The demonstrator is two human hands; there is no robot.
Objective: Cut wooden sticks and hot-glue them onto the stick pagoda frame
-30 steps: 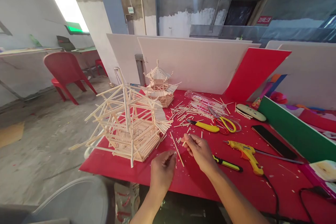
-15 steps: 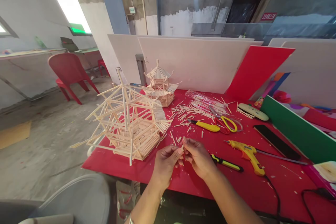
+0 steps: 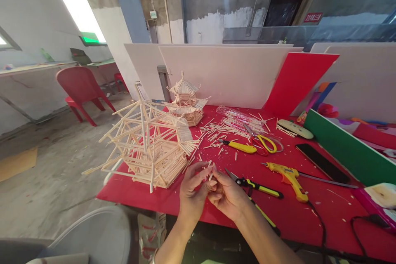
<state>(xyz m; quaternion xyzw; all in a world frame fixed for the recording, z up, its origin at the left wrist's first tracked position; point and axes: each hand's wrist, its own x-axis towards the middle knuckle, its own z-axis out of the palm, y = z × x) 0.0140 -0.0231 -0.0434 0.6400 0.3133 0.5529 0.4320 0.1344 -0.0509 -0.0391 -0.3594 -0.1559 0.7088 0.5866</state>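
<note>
Short pale stick point(image 3: 210, 176) at the fingertips
Left hand point(image 3: 192, 192) and right hand point(image 3: 228, 196) pinch it together above the red table point(image 3: 253, 165); a stick framework point(image 3: 171, 169) stands left of them; black-and-yellow cutters point(image 3: 264, 189) lie beside the right hand.

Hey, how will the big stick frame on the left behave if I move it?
The stick frame is probably light for its size, being mostly open gaps. It looks stiff but fragile; the long sticks jutting leftward could snap if knocked. Its broad base on the red tabletop suggests it might slide rather than tip.
</note>
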